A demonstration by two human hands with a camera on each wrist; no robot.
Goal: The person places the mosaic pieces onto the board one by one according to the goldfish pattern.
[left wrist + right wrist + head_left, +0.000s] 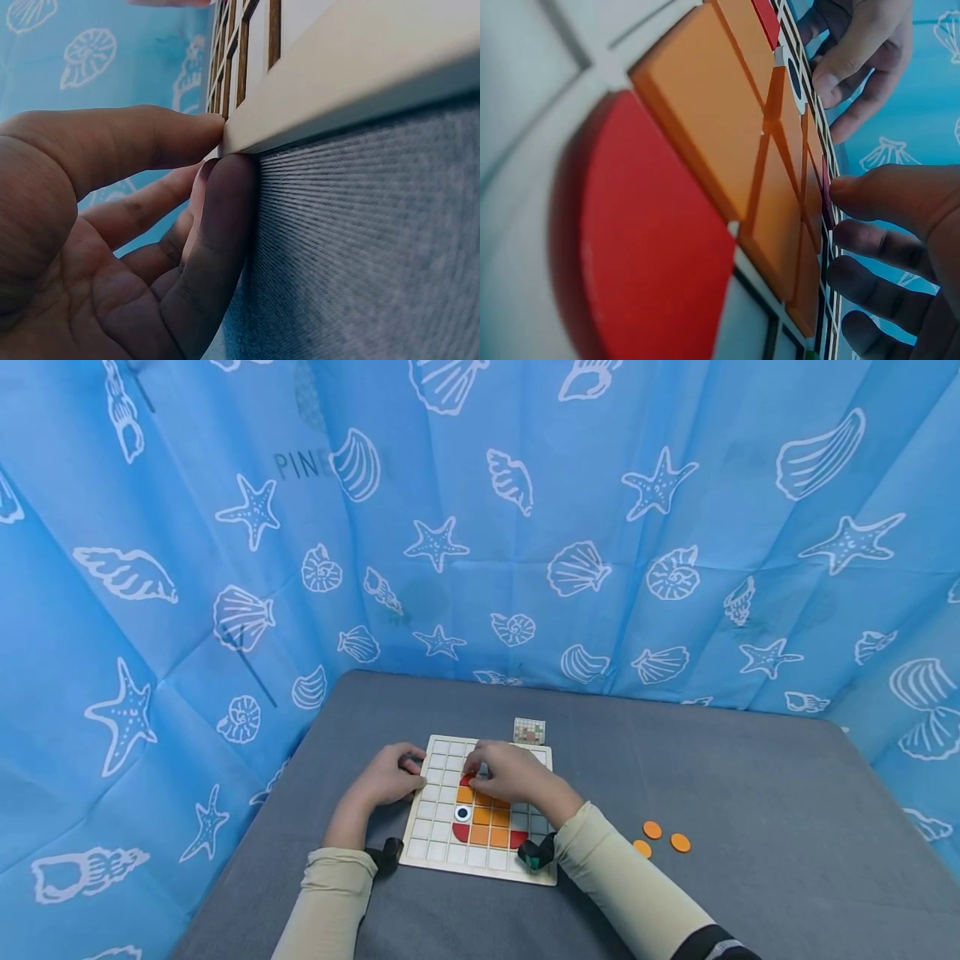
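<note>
A cream grid board (pixel 427 827) lies on the grey table. My left hand (pixel 388 774) pinches its left edge, the thumb on the rim and a finger against its side in the left wrist view. My right hand (pixel 510 770) reaches over the board and pinches a red quarter-round tile (pixel 466 781) at its cell, thumb and fingertips right at it. Below it sit orange square tiles (pixel 480 835), a white tile with a black eye dot (pixel 462 813) and red quarter-round tiles (pixel 461 832). In the right wrist view another red tile (pixel 652 240) is close to the camera.
Three loose orange round tiles (pixel 680 842) lie on the table to the right of the board. A small pattern card (pixel 529 730) stands behind its far edge. A blue curtain (pixel 465 585) with shell prints hangs behind and to the left of the table.
</note>
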